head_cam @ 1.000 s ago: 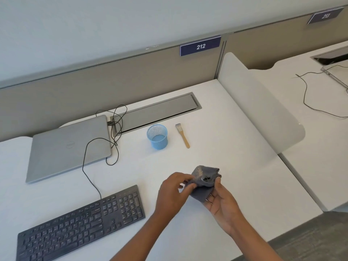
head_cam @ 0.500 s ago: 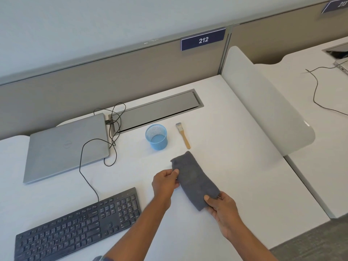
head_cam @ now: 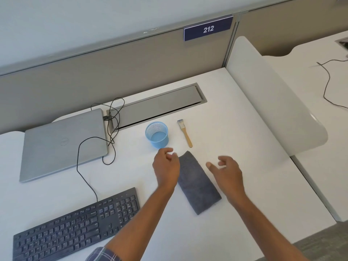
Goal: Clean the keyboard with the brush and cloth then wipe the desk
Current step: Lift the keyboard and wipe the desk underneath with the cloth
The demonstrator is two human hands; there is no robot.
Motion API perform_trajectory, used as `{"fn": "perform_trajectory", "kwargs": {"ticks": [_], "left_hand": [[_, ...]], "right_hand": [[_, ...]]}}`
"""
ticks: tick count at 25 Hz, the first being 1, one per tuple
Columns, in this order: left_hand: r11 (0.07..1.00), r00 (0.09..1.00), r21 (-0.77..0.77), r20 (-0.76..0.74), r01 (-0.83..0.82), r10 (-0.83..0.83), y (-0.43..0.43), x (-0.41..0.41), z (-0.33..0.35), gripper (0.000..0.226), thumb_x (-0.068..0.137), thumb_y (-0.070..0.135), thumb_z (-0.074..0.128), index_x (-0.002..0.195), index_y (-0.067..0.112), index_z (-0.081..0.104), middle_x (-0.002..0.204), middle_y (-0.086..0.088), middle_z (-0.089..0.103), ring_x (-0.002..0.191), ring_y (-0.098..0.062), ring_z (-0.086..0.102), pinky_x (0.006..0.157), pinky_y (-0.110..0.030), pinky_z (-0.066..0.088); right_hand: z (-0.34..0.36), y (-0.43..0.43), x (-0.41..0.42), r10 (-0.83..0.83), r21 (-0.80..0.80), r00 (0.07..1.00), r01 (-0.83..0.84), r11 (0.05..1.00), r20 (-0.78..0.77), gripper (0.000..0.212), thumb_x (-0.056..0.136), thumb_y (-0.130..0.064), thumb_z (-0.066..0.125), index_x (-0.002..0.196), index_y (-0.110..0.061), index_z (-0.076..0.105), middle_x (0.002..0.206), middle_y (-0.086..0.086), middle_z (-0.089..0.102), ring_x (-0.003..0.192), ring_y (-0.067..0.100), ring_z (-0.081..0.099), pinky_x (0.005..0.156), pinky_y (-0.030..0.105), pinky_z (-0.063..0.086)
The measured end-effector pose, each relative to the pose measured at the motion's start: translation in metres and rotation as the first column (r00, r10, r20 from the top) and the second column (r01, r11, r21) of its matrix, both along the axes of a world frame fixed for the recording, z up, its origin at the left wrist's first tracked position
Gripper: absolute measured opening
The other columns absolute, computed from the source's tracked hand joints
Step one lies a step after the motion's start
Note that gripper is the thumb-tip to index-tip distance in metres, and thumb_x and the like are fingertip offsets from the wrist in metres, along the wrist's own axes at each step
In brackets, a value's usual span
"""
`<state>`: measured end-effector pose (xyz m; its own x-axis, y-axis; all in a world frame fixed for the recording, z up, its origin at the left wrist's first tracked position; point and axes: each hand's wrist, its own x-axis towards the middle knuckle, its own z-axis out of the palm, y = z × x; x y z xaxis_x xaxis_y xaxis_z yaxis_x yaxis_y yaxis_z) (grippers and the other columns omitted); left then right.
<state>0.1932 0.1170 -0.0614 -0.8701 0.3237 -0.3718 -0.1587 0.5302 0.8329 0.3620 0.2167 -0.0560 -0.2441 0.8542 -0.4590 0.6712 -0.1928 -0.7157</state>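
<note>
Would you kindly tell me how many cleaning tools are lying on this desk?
2: the brush lies right of the blue cup; the grey cloth lies flat between both hands. None seem hidden.

keyboard (head_cam: 75, 228) cut off at left/bottom edge, both hands motion-blurred, left hand (head_cam: 166, 167) covers cloth (head_cam: 197, 183) edge

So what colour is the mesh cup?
Light blue; the cup shows clearly in the head view.

Desk (head_cam: 235, 129): keyboard (head_cam: 75, 227), cloth (head_cam: 197, 183), brush (head_cam: 185, 133), laptop (head_cam: 62, 144)
</note>
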Motion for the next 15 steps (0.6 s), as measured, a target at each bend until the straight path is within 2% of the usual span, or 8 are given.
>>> {"fn": "perform_trajectory", "kwargs": {"ticks": [3, 5, 7, 9, 10, 12, 15], "left_hand": [[0.993, 0.993, 0.053, 0.028, 0.110, -0.111, 0.038, -0.009, 0.010, 0.025, 0.100, 0.018, 0.058, 0.116, 0.030, 0.073, 0.100, 0.013, 0.074, 0.092, -0.004, 0.070, 0.084, -0.023, 0.057], [0.991, 0.984, 0.058, 0.126, 0.120, -0.127, 0.063, -0.020, 0.004, 0.030, 0.102, 0.017, 0.057, 0.124, 0.027, 0.074, 0.115, 0.010, 0.075, 0.105, -0.010, 0.071, 0.092, -0.030, 0.060], [0.991, 0.964, 0.033, 0.230, 0.127, -0.131, 0.083, -0.029, -0.004, 0.038, 0.100, 0.012, 0.056, 0.134, 0.021, 0.072, 0.130, 0.001, 0.073, 0.116, -0.020, 0.070, 0.102, -0.038, 0.059], [0.993, 0.950, -0.017, 0.293, 0.117, -0.107, 0.096, -0.038, -0.015, 0.049, 0.095, 0.007, 0.056, 0.143, 0.009, 0.066, 0.141, -0.015, 0.067, 0.127, -0.032, 0.066, 0.109, -0.048, 0.057], [0.994, 0.943, -0.024, 0.319, 0.111, -0.097, 0.099, -0.041, -0.020, 0.053, 0.092, 0.003, 0.057, 0.145, 0.005, 0.062, 0.141, -0.019, 0.066, 0.129, -0.036, 0.065, 0.109, -0.050, 0.057], [0.994, 0.929, -0.021, 0.357, 0.108, -0.094, 0.102, -0.043, -0.024, 0.056, 0.086, -0.002, 0.059, 0.141, 0.008, 0.065, 0.131, -0.013, 0.069, 0.120, -0.033, 0.068, 0.099, -0.044, 0.060], [0.996, 0.926, -0.003, 0.371, 0.084, -0.077, 0.103, -0.046, -0.031, 0.039, 0.081, -0.006, 0.059, 0.110, 0.018, 0.068, 0.098, -0.003, 0.064, 0.090, -0.030, 0.058, 0.076, -0.040, 0.051]], "right_hand": [[-0.002, 0.037, -0.049, 0.089, 0.020, 0.992, -0.087, 0.996, -0.088, 0.036, 0.094, -0.038, 0.079, 0.125, -0.022, 0.069, 0.111, -0.010, 0.067, 0.106, 0.011, 0.065, 0.097, 0.034, 0.053], [-0.010, 0.057, -0.081, 0.156, 0.015, 0.980, -0.155, 0.988, -0.120, 0.029, 0.097, -0.030, 0.075, 0.123, -0.020, 0.071, 0.109, -0.010, 0.068, 0.106, 0.012, 0.064, 0.091, 0.028, 0.051], [-0.022, 0.073, -0.108, 0.199, -0.018, 0.973, -0.203, 0.979, -0.120, 0.023, 0.098, -0.023, 0.071, 0.120, -0.015, 0.073, 0.112, -0.005, 0.071, 0.103, 0.011, 0.063, 0.079, 0.019, 0.046], [-0.036, 0.082, -0.128, 0.220, -0.038, 0.972, -0.224, 0.974, -0.078, 0.019, 0.094, -0.016, 0.068, 0.107, -0.005, 0.075, 0.108, 0.009, 0.075, 0.091, 0.012, 0.061, 0.070, 0.021, 0.045], [-0.043, 0.084, -0.135, 0.216, -0.042, 0.974, -0.219, 0.975, -0.067, 0.019, 0.090, -0.012, 0.066, 0.101, 0.001, 0.074, 0.104, 0.018, 0.074, 0.083, 0.013, 0.058, 0.067, 0.027, 0.046], [-0.054, 0.086, -0.144, 0.191, -0.031, 0.980, -0.193, 0.981, -0.058, 0.020, 0.080, -0.006, 0.061, 0.092, 0.008, 0.070, 0.099, 0.027, 0.071, 0.071, 0.015, 0.052, 0.063, 0.033, 0.044], [-0.065, 0.089, -0.148, 0.171, -0.022, 0.983, -0.173, 0.985, -0.062, 0.018, 0.073, -0.004, 0.059, 0.084, 0.005, 0.071, 0.089, 0.024, 0.073, 0.065, 0.017, 0.053, 0.060, 0.036, 0.046]]}}
